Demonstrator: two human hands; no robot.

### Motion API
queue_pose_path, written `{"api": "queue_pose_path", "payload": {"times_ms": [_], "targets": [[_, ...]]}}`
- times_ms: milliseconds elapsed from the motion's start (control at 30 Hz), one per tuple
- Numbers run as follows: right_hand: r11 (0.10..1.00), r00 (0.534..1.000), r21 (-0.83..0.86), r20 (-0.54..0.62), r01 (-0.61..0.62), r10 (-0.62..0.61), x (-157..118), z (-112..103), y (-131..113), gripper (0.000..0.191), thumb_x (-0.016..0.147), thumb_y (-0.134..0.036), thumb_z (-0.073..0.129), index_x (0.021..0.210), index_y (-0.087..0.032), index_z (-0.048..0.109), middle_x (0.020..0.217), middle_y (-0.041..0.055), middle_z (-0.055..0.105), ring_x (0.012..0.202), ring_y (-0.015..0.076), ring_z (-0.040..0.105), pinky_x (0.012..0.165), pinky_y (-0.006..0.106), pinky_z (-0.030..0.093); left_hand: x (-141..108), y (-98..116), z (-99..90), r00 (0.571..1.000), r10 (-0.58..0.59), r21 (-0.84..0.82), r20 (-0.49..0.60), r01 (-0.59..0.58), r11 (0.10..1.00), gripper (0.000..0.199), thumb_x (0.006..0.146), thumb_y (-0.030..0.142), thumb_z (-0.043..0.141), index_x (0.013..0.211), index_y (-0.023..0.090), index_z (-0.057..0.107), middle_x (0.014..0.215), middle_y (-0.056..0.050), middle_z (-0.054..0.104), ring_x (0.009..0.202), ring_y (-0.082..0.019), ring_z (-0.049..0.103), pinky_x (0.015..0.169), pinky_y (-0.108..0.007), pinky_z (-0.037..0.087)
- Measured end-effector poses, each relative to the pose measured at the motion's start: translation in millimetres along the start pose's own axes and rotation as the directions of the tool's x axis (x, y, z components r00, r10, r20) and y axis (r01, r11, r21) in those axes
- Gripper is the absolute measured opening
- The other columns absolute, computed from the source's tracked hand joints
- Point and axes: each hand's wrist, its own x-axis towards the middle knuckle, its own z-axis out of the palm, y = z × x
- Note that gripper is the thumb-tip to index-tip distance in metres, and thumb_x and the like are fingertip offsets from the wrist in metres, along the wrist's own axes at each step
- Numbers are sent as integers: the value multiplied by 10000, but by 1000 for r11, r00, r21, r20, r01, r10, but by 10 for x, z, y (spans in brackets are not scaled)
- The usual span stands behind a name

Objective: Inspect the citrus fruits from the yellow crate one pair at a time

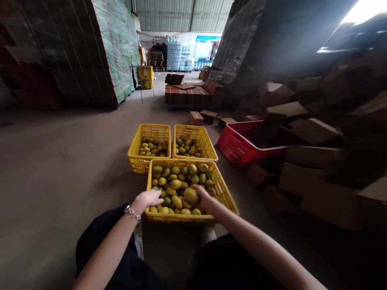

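A yellow crate [187, 218] full of green and yellow fruits stands right in front of me. My right hand [204, 198] is wrapped round a larger greenish fruit [191, 195], held over the others on the right of the crate. At the crate's left edge is my left hand [149, 198], a bracelet on its wrist. Its fingers reach over the rim beside the fruits, slightly apart, and nothing shows in them. Behind stand two more yellow crates, left [133, 155] and right [208, 146], each partly filled with similar fruits.
On the right, a red crate [238, 147] adjoins a big heap of cardboard boxes [314, 173]. Flattened cardboard lies stacked on a pallet [187, 96] further back. Tall wrapped stacks rise at left [117, 48] and right. A yellow crate [146, 77] stands in the distance.
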Motion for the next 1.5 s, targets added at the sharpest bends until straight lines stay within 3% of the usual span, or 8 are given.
{"api": "queue_pose_path", "payload": {"times_ms": [100, 233, 467, 600, 800, 1033, 1333, 1500], "targets": [[999, 955, -42, -294, 21, -33, 442, 84, -779, 336, 912, -371, 545, 1177, -164, 556, 1159, 80, 589, 959, 195, 611, 799, 391, 539, 22, 40, -33, 997, 12, 107, 83, -20, 994, 389, 799, 365, 544, 1123, 162, 613, 1162, -164, 654, 1096, -337, 597, 952, -438, 414], [996, 855, -84, -518, -13, -32, 670, 35, -1264, 230, 927, -368, 422, 1088, -232, 514, 962, 37, 554, 838, 168, 596, 678, 341, 560, 72, 81, -50, 986, 14, 220, 164, -50, 974, 506, 842, 363, 467, 1286, 130, 534, 1263, -168, 604, 1144, -305, 577, 976, -394, 416], [954, 827, -54, -514, -294, 226, 262, -346, -569, 61, 771, -145, 486, 800, -181, 525, 717, 41, 538, 633, 186, 592, 535, 330, 534, 300, -92, 253, 964, -15, 313, 266, -72, 947, 506, 723, 196, 550, 1225, 229, 598, 1170, -90, 670, 1020, -257, 642, 846, -327, 491], [967, 877, -29, -428, -254, 217, 226, -331, -509, 68, 758, -140, 516, 765, -193, 558, 715, 31, 598, 634, 158, 607, 592, 288, 537, 463, -274, 530, 969, -43, 294, 244, -32, 955, 329, 710, 208, 605, 1030, 213, 681, 1057, -83, 709, 980, -254, 653, 842, -321, 489], [975, 919, 113, -330, -190, 217, 146, -177, -658, 125, 737, -123, 481, 744, -202, 578, 702, 35, 664, 676, 175, 652, 628, 289, 543, 938, -298, 835, 999, -11, 149, -40, 17, 989, 397, 835, 269, 540, 1210, 138, 556, 1238, -128, 592, 1128, -224, 568, 982, -305, 416], [953, 959, 246, -178, -174, 221, -82, -101, -748, 125, 682, -124, 524, 733, -185, 621, 717, 44, 705, 640, 164, 663, 625, 269, 535, 1678, -107, 1155, 935, -77, 5, -347, 83, 996, 589, 831, 237, 577, 1370, 129, 365, 1325, -169, 431, 1213, -252, 486, 1012, -359, 394], [956, 975, 288, -196, -49, 109, -279, -214, -1007, 85, 616, -151, 602, 676, -179, 655, 690, 16, 689, 650, 157, 638, 656, 263, 515, 2062, -50, 1139, 909, -212, -205, -359, 145, 968, 595, 635, 204, 792, 1171, 128, 544, 1060, -123, 602, 1011, -275, 599, 916, -399, 461], [978, 956, 211, -286, 1, 61, -260, -273, -950, 86, 593, -185, 597, 672, -191, 631, 806, 28, 677, 763, 178, 626, 722, 303, 505, 1899, 325, 791, 947, -164, -348, -275, 61, 935, 483, 698, 278, 759, 1117, 136, 565, 1016, -76, 658, 912, -191, 624, 817, -305, 509]]}}
